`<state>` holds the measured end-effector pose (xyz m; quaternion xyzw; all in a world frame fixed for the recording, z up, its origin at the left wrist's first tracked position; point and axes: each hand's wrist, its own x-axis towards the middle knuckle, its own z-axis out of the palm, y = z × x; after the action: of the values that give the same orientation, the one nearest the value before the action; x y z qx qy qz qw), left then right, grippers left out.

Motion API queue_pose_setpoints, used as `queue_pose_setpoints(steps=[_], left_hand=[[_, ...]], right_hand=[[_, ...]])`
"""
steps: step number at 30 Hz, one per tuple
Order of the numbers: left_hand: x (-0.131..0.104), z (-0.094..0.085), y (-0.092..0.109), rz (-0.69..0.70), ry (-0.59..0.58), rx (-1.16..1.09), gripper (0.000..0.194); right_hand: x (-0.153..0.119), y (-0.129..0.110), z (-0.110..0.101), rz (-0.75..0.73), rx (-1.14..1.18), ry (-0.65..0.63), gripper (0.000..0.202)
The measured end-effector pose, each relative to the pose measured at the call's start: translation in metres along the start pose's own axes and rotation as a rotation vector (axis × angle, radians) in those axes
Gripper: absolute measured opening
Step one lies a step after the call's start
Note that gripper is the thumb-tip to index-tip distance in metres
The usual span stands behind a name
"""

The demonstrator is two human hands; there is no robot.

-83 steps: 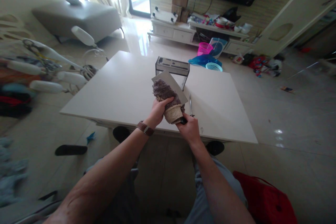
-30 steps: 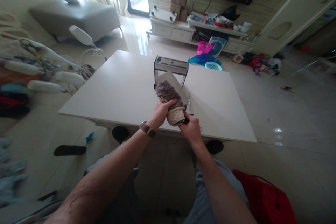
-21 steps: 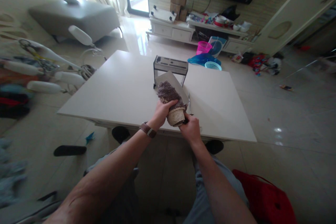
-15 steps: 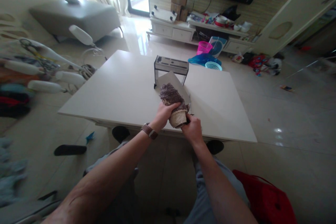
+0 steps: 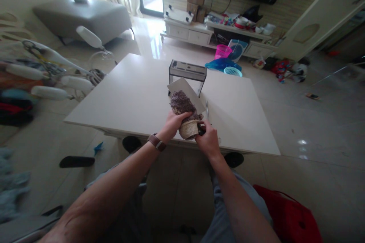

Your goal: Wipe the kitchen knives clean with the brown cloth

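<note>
My left hand (image 5: 174, 123) is wrapped round a bundle (image 5: 182, 102) with a purplish-brown shaggy upper part and a beige rolled lower end, tilted over the table's near edge. My right hand (image 5: 207, 138) is closed at the right side of the beige end; a small dark thing shows at its fingers, too small to name. A grey flat board (image 5: 181, 83) lies beyond the bundle. Behind it on the white table (image 5: 137, 98) stands a grey frame-like stand (image 5: 187, 70). A thin metallic tool (image 5: 207, 110) lies just beyond my right hand.
Past the far table edge are a blue plastic bag (image 5: 219, 64), a light blue basket (image 5: 232, 71) and a pink basket (image 5: 222, 51). A red bag (image 5: 288, 212) is at the lower right. White-padded arms (image 5: 49, 92) stand left of the table.
The bundle and my left hand have shifted slightly left. A gap between the beige end and my right hand shows more clearly, and more of the thin tool is visible.
</note>
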<state>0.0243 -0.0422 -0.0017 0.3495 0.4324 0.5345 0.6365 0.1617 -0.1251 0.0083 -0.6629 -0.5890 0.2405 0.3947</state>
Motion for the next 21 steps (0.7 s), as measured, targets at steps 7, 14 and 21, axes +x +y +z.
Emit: queue_pose_setpoints(steps=[7,14,21], left_hand=[[0.001,-0.003,0.002,0.006,0.033,0.01,0.049],[0.0,0.004,0.003,-0.006,0.012,-0.014,0.048],[0.001,0.012,-0.003,-0.015,0.0,-0.018,0.05]], right_hand=[[0.0,-0.004,0.002,-0.018,0.037,-0.019,0.018],[0.0,0.0,0.003,-0.022,0.079,-0.009,0.022],[0.0,0.001,0.0,-0.028,0.069,0.041,0.024]])
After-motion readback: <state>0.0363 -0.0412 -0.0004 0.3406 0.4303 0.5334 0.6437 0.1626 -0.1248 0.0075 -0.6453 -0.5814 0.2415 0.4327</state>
